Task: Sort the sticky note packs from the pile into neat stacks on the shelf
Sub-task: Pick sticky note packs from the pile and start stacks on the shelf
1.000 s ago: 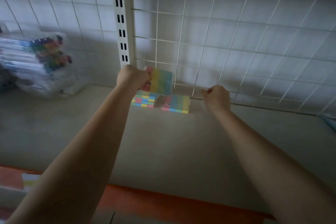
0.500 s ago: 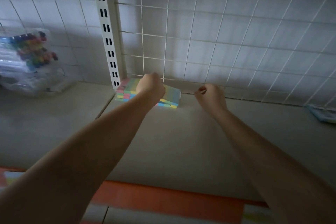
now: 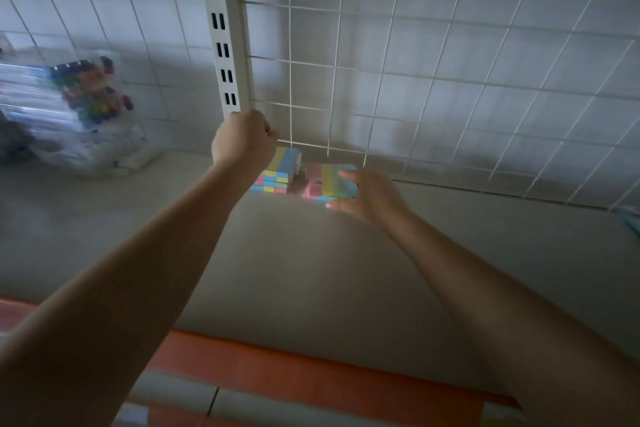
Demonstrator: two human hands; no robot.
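Note:
Two stacks of pastel sticky note packs stand at the back of the shelf [image 3: 311,270] against the wire grid. My left hand [image 3: 242,144] hovers as a curled fist over the left stack [image 3: 278,177] and hides its left part; nothing shows in its fingers. The top sticky note pack [image 3: 323,182] of the right stack has pink, yellow, green and blue stripes. My right hand [image 3: 367,198] holds its right end, with fingers on top and the thumb along its front edge.
A clear bag of coloured markers [image 3: 79,107] sits at the shelf's back left. A slotted white upright [image 3: 223,45] rises behind my left hand. An orange strip [image 3: 311,378] runs along the shelf's front edge. A light blue object [image 3: 632,218] pokes in at the right edge.
My left hand has let go of the striped pack, which now lies on the right stack, and has drawn back over the left stack. My right hand has uncurled and reached onto that pack.

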